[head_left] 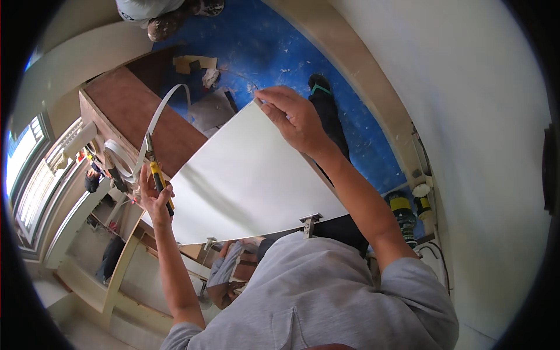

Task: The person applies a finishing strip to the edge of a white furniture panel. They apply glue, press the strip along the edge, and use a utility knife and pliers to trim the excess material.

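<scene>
A white cabinet door panel [251, 169] stands in front of my body, with a metal hinge [310, 220] on its near edge and another [210, 241] farther left. My right hand [297, 119] grips the panel's far corner, thumb on the white face and fingers over the edge. To the left of the panel, my left hand [154, 195] is closed around a yellow and black utility knife [157, 178], its blade end pointing away from me. A white edging strip [156, 116] rises past the knife, arches over and drops behind the panel. What lies under my right fingertips is hidden.
A brown wooden board [128, 111] lies beyond my left hand, with a white coil [118, 158] at its near end. Scraps [195, 63] litter the blue floor [280, 41]. A bottle [402, 213] stands right. One person [154, 11] is far left, another [230, 271] below the panel.
</scene>
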A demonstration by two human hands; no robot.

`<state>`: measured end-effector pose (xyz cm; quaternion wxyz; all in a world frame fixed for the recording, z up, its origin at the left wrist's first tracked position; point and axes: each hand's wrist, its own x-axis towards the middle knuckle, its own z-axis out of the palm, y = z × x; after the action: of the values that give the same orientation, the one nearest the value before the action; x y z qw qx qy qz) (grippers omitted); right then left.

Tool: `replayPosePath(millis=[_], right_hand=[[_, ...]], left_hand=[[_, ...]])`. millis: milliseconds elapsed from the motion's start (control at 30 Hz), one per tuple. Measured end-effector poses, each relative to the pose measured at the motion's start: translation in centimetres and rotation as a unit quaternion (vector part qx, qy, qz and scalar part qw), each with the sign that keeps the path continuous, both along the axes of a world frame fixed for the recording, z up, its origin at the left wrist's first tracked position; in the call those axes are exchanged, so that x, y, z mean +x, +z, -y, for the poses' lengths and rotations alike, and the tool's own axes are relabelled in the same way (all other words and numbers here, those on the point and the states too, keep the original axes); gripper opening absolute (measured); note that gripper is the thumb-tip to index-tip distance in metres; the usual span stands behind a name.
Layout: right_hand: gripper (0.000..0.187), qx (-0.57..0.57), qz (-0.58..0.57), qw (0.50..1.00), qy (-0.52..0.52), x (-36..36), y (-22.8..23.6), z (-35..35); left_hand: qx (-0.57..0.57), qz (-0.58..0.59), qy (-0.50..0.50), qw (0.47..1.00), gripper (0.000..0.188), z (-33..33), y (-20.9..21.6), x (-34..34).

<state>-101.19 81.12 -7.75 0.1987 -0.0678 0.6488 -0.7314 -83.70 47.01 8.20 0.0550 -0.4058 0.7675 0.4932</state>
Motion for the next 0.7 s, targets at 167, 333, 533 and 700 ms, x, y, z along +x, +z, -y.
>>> replayPosePath(millis=[167,333,533,700], right_hand=[[0.032,0.076,-0.091,0.992,0.042,0.2,1.3,-0.5],[0.031,0.115,-0.187,0.976,0.012,0.5,0.8,0.3],[0.015,0.225,-0.185,0.955,0.054,-1.1,2.6,1.3],[0.01,0.32,-0.398,0.842,0.172,-3.2,4.5,2.2]], left_hand=[[0.017,-0.017,0.028,0.999,0.096,0.3,-1.2,3.2],[0.006,-0.024,0.046,0.999,0.099,2.2,-1.3,5.7],[-0.045,-0.068,0.041,0.996,0.105,5.7,0.1,10.2],[-0.24,-0.082,0.112,0.961,0.099,11.3,-0.2,17.3]])
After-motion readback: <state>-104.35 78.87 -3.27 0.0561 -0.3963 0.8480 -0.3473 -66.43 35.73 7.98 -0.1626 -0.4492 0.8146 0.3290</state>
